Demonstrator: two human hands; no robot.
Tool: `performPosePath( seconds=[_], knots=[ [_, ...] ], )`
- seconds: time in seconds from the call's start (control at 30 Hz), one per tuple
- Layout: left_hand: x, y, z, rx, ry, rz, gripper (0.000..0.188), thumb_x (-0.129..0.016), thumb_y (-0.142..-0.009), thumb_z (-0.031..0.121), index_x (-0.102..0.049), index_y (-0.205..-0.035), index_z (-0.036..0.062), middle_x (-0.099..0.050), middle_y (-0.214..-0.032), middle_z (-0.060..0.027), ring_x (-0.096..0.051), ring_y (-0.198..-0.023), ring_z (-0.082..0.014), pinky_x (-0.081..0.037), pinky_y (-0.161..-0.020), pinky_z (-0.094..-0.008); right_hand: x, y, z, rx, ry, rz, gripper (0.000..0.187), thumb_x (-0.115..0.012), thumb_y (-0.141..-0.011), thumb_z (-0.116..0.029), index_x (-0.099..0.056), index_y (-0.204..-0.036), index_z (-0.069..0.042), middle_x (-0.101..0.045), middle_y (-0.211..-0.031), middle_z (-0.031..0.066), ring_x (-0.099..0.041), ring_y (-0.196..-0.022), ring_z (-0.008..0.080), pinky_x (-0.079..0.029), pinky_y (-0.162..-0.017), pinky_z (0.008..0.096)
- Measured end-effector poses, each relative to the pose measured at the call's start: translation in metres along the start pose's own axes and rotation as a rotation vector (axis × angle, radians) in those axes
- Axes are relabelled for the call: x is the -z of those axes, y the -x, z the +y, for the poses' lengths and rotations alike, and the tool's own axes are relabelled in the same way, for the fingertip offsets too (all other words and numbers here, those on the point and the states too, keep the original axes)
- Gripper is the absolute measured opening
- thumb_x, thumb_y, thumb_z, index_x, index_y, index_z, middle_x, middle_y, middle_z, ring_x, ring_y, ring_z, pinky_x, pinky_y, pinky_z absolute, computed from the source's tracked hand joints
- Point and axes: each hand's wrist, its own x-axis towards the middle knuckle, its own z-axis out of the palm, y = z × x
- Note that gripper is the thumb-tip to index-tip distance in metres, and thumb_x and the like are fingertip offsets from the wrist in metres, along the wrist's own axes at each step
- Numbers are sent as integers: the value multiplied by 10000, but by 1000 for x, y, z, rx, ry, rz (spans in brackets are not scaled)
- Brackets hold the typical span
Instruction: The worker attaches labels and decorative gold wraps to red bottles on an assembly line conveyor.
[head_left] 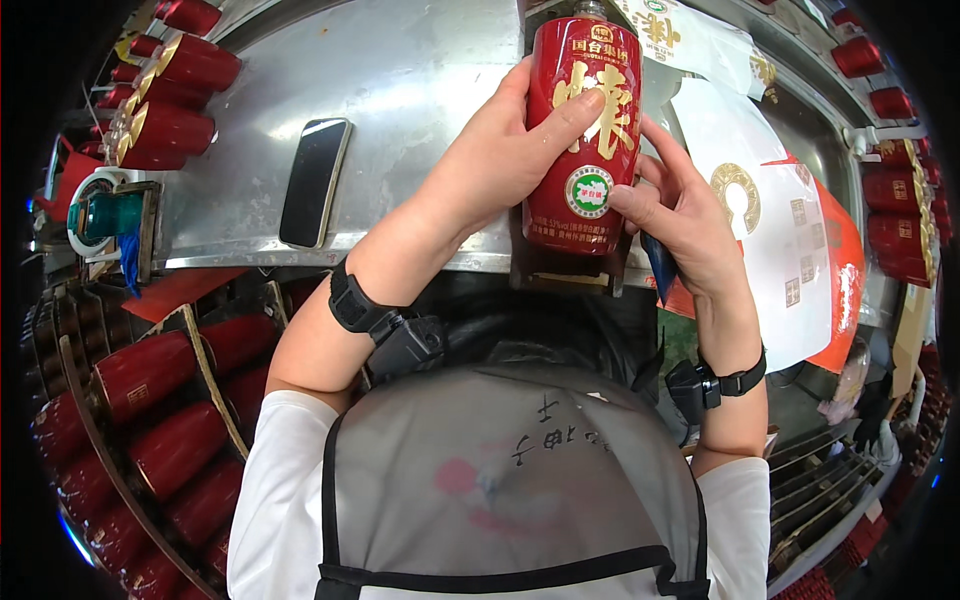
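Both my hands hold a red bottle (618,150) with gold lettering and a round green-and-white emblem, its neck pointing away from me. My left hand (500,140) wraps its left side, thumb lying across the front. On the lower right side, my right hand (690,215) grips it, with the thumb near the emblem. A dark blue pointed piece (658,268) shows under the right hand; whether that hand holds it I cannot tell. The bottle's base is over a dark stand (570,278) at the table's front edge.
A phone (316,184) lies on the metal table (420,70) at left. White printed sheets (790,260) and an orange-red sheet (845,290) cover the right. Red bottles (165,135) stand at far left, others (900,215) at far right. A crate of red bottles (150,375) sits lower left.
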Motion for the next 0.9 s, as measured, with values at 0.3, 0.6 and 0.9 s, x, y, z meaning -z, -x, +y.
performPosePath(
  seconds=[0.3,0.6,0.9],
  knots=[
    [3,4,3,-60,-90,6,647,-661,-943,225,-324,-1433,-28,-605,-1240,-138,-611,-1087,-165,-519,-914,-307,6,-3,-3,-21,66,-5,819,-769,-853,-111,-294,-1507,18,-634,-1191,129,-608,-891,95,-495,-760,234],
    [10,29,-15,-188,-621,-44,1281,-872,-691,360,-1,-1492,-130,-294,-1469,-330,-352,-1388,-387,-330,-1136,-401,23,-29,-58,335,313,158,463,-723,-824,-74,-598,-1270,-58,-628,-1030,25,-591,-950,112,-485,-834,246],
    [12,23,-16,-186,-581,-46,1269,-863,-688,343,-1,-1503,-106,-321,-1468,-294,-377,-1371,-377,-333,-1132,-405,-15,-67,-104,417,842,45,289,-772,-803,-155,-714,-1018,29,-723,-841,64,-650,-753,106,-527,-728,256]
  ],
)
